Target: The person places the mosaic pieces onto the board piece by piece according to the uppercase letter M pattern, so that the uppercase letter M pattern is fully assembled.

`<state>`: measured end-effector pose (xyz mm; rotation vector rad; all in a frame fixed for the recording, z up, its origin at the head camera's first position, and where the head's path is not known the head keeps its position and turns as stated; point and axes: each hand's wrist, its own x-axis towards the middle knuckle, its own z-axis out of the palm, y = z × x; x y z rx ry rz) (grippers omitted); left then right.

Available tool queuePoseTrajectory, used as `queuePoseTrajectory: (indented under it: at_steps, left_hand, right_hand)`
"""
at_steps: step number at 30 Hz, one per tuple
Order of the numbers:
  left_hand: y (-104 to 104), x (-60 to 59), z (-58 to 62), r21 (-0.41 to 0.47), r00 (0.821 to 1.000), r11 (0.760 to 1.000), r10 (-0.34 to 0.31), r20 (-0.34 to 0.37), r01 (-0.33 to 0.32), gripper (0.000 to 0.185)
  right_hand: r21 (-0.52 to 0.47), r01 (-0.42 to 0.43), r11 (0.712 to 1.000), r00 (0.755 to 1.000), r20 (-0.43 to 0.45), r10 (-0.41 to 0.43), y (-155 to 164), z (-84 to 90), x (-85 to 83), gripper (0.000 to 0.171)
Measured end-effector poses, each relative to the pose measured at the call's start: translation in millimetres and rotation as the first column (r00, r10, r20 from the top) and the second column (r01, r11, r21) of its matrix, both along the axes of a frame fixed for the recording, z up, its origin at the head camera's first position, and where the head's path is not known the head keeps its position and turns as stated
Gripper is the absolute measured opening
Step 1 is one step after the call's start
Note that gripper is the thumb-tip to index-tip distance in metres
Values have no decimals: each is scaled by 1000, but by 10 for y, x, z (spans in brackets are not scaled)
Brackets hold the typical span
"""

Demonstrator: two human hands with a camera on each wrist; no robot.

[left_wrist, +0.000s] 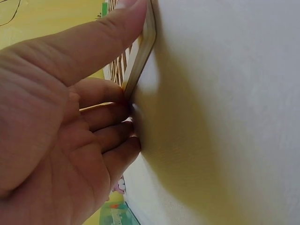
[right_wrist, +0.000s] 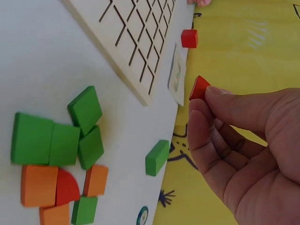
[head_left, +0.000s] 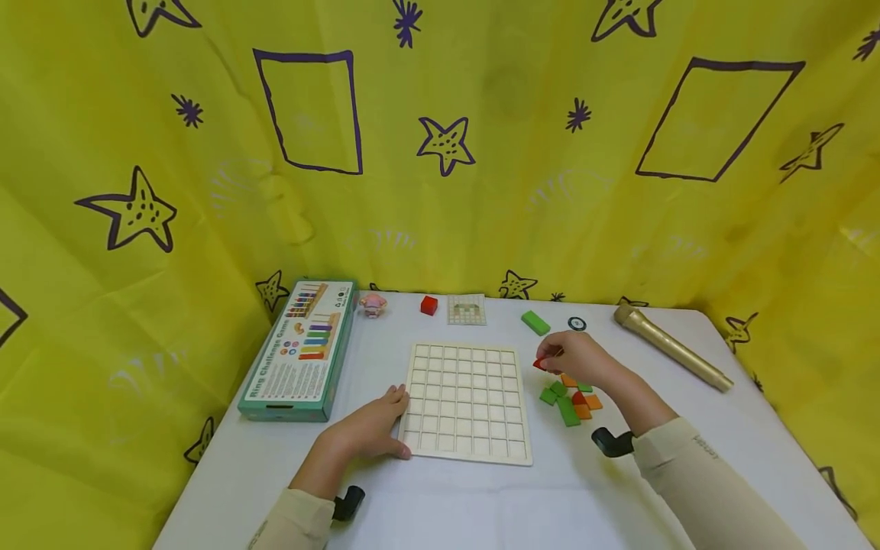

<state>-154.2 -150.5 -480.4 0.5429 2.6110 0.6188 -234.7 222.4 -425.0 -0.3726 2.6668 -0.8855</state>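
Note:
A pale wooden grid board with square cells lies flat on the white table. My left hand rests at its left edge; in the left wrist view the thumb lies on the board's rim and the fingertips touch its side, the fingers fairly straight. Between thumb and fingertips, my right hand pinches a small red block with a curved side, held above the table right of the board. Below that hand sits a loose group of green blocks, orange blocks and a red quarter-round block.
Behind the board are a pink figurine, a red cube, a printed pattern card, a green block and a round disc. A game box lies left, a golden stick right. Yellow cloth surrounds the table.

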Motion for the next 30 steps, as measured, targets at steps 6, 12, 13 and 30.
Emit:
queuePoseTrajectory:
  at_steps: [6,12,13,30]
  left_hand:
    - [5,-6,2,0,1000,1000,-3,-7,3,100]
    - [3,3,6,4,1000,1000,3,-4,-3,100]
    - [5,4,3,2,1000,1000,6,-3,-6,100]
    - [-2,-20,-42,-3,1000,1000,13,8,-13,100]
  right_hand:
    - [-20,-53,998,999,-3,53,-206,13,-127,8]
    - [-29,-90,996,996,-15,90,-363,14,-231,8]
    - [-30,-96,995,995,-17,96,-390,16,-243,8]
    - [-49,-131,990,991,8,131,-868,20,-378,10]
